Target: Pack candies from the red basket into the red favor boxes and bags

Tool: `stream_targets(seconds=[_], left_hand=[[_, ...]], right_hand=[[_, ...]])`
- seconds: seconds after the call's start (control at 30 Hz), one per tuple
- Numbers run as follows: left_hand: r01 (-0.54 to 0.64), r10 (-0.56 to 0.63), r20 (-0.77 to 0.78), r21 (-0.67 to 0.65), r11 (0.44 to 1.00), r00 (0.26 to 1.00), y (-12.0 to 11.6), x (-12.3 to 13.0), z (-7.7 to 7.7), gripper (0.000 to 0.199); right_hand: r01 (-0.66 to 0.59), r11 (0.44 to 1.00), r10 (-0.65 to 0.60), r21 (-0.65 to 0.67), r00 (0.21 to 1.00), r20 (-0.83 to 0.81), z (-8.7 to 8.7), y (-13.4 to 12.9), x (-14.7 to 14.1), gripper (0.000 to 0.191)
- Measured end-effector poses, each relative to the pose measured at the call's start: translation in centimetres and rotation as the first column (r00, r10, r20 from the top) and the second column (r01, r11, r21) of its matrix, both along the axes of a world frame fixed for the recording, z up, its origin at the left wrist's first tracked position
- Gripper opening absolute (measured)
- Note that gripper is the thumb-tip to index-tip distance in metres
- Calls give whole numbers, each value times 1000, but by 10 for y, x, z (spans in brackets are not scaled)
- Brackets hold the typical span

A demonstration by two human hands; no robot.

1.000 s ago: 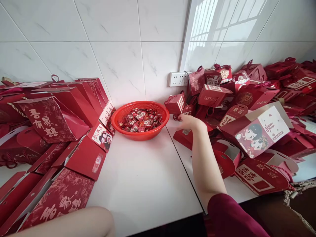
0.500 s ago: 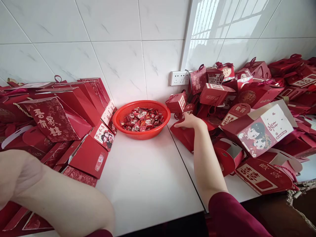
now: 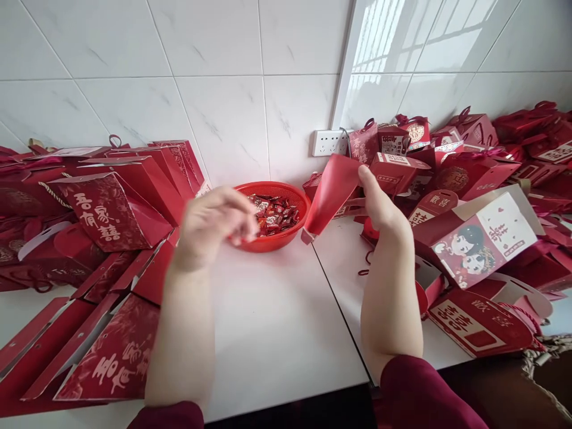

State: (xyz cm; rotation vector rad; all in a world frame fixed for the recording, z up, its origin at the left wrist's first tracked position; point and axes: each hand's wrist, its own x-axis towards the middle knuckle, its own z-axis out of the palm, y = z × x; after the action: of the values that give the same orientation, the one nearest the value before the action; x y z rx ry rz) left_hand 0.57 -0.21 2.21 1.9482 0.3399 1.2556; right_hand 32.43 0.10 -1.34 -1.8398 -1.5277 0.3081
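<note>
My right hand (image 3: 379, 199) is closed on a red paper gift box (image 3: 333, 187), holding it tilted above the table with the thumb along its upper edge. My left hand (image 3: 217, 226) is in the air, slightly smeared by motion, its fingers loosely bent and apart with nothing visible in them. It covers the left part of a red plastic basket (image 3: 288, 241). Wrapped candies (image 3: 277, 214) in red and dark wrappers lie inside the basket. The held box overlaps the basket's right rim from this viewpoint.
Open red gift boxes (image 3: 96, 214) crowd the left side. On the right, more red boxes are heaped, including one printed with a cartoon couple (image 3: 487, 235). A white power strip (image 3: 329, 143) is on the tiled wall. A seam crosses the white table (image 3: 268, 333).
My right hand has lifted the red gift box off the table from beside the pile. My left hand has come in from the left edge to the basket's near left.
</note>
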Motion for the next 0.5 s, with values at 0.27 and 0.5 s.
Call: stream_targets(seconds=[0.27, 0.5], left_hand=[[-402, 611, -330, 519, 754, 720, -14, 72, -27, 82], [-352, 386, -85, 266, 897, 918, -4, 44, -16, 25]], right_hand=[[-115, 990, 136, 84, 939, -315, 4, 13, -40, 80], [-370, 924, 361, 91, 774, -520, -3, 25, -49, 82]])
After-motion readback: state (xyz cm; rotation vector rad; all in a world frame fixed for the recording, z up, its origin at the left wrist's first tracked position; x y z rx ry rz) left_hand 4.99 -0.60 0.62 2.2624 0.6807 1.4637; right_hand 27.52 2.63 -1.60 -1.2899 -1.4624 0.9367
